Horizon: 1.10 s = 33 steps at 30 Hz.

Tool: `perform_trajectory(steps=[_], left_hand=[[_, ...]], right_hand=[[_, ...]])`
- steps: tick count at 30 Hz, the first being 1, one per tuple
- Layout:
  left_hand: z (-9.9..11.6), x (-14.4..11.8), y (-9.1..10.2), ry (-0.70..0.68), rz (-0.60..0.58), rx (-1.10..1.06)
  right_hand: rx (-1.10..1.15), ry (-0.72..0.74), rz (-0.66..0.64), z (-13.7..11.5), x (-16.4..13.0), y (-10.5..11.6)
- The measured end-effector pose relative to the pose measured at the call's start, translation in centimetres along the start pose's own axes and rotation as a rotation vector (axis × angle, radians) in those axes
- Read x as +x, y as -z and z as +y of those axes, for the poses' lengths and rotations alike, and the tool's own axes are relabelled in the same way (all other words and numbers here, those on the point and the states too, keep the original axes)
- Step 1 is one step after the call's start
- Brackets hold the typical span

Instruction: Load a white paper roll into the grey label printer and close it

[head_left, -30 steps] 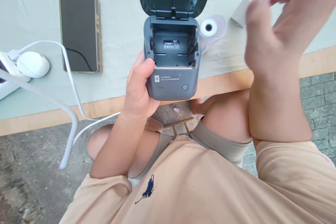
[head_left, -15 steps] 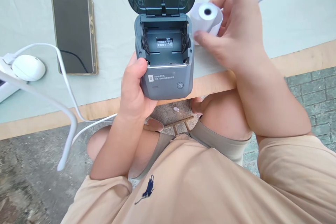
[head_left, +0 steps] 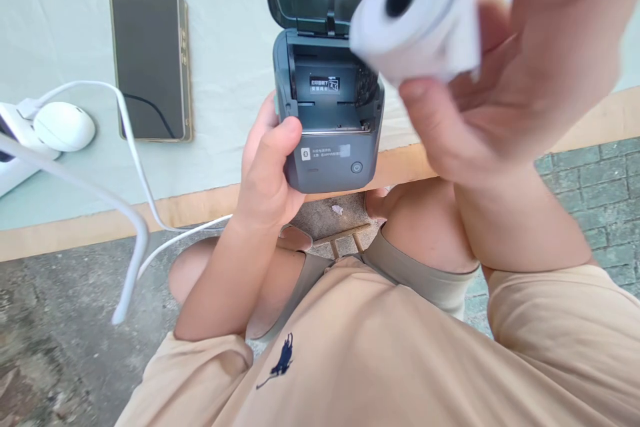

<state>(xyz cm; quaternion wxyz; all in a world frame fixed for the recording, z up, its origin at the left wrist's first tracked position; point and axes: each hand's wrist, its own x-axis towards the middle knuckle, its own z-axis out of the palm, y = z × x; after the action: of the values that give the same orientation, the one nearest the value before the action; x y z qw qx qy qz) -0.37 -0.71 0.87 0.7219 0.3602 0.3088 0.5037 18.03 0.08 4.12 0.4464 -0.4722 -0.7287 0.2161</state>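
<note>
Your worktop [head_left: 225,167] carries a dark phone [head_left: 149,63] left of the printer [head_left: 327,123], whose lid stands open, baring the paper bay. Your left hand [head_left: 265,173] clamps the printer's left side to steady it at the edge — your right hand [head_left: 500,73] pinches the white paper roll [head_left: 415,13] just above and right of that bay.

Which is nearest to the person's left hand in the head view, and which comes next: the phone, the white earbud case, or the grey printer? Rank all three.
1. Grey printer: gripped by the left hand, at the table edge.
2. Phone: flat on the cloth, to the hand's left.
3. White earbud case: farther left, near the picture's edge, beside the white cable.
</note>
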Motion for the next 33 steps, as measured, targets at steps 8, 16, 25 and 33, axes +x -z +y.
perform_trajectory(steps=[8,16,25,33], left_hand=[[-0.8,-0.1,-0.5,-0.069,0.019,-0.010],[-0.3,-0.2,-0.4,-0.024,-0.008,0.015],[-0.7,-0.2,-0.5,-0.020,0.007,-0.042],[-0.4,-0.1,-0.1,-0.013,-0.023,-0.060]], right_hand=[[-0.322,0.250,-0.043,-1.4,0.5,-1.6],[-0.290,0.229,-0.005,-1.5,0.4,-1.1],[-0.401,0.312,0.042,-0.2,0.3,-1.6],[-0.286,0.404,0.058,-0.5,-0.2,-2.7]])
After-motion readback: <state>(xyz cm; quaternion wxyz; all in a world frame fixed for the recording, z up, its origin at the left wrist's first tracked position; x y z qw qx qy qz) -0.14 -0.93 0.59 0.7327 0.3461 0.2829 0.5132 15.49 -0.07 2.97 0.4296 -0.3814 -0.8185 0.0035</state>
